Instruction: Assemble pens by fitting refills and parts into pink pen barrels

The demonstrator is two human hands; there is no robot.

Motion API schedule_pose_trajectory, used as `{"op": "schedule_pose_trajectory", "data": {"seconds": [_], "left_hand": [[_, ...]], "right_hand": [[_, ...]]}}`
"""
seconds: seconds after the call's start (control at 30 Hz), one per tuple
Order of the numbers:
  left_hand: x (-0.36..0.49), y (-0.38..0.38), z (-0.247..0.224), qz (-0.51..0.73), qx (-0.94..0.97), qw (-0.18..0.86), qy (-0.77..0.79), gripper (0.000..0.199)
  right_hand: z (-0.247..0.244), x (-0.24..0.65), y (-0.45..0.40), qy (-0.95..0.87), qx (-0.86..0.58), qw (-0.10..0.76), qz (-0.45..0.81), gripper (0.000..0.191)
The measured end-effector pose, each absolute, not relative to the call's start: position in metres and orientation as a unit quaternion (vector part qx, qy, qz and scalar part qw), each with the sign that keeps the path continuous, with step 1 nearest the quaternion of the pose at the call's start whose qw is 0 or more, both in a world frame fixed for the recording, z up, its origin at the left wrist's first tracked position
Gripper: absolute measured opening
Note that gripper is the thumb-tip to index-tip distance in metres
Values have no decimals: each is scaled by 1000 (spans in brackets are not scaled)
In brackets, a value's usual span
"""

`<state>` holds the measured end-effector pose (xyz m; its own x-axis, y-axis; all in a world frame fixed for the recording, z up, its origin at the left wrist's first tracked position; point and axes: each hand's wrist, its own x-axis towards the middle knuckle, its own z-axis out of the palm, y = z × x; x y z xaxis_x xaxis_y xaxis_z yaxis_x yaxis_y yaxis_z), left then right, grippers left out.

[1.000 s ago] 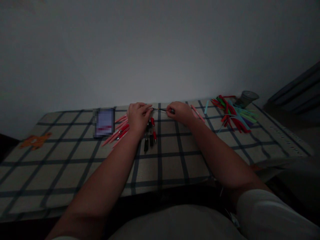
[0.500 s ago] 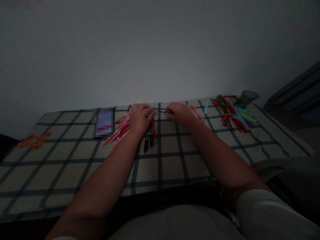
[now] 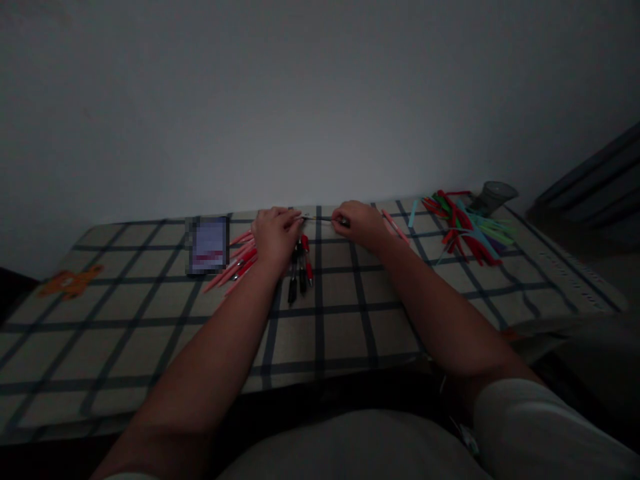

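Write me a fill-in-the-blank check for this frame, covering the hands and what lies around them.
1. A thin item stretches ____ the left hand and the right hand.
2. Of the three pens just below the left hand, two look black and one is ____.
3. The orange item lies toward the person's ____ side.
4. The cup is on the person's ____ side.

Missing words: between; red; left; right

Hidden at both ends, in left hand point(image 3: 277, 235) and right hand point(image 3: 357, 223): slender item point(image 3: 323, 219). Partly covered by left hand: pink sticks point(image 3: 229, 272). Obscured by pixelation, purple-faced rectangle point(image 3: 210, 241); too blurred to read, tablecloth lettering point(image 3: 573, 277).
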<state>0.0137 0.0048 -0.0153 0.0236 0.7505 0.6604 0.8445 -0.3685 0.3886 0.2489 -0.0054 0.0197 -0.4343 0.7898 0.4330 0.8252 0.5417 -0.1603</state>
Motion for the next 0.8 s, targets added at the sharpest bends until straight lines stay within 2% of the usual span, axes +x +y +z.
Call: {"op": "schedule_pose_trajectory", "data": {"seconds": [0.33, 0.8], "left_hand": [[12, 8, -17, -431, -710, 66, -552, 18], [17, 5, -20, -371, -760, 38, -532, 16]], "right_hand": [[23, 248, -7, -854, -472, 219, -23, 18], [20, 243, -8, -864, -458, 208, -17, 19]]}}
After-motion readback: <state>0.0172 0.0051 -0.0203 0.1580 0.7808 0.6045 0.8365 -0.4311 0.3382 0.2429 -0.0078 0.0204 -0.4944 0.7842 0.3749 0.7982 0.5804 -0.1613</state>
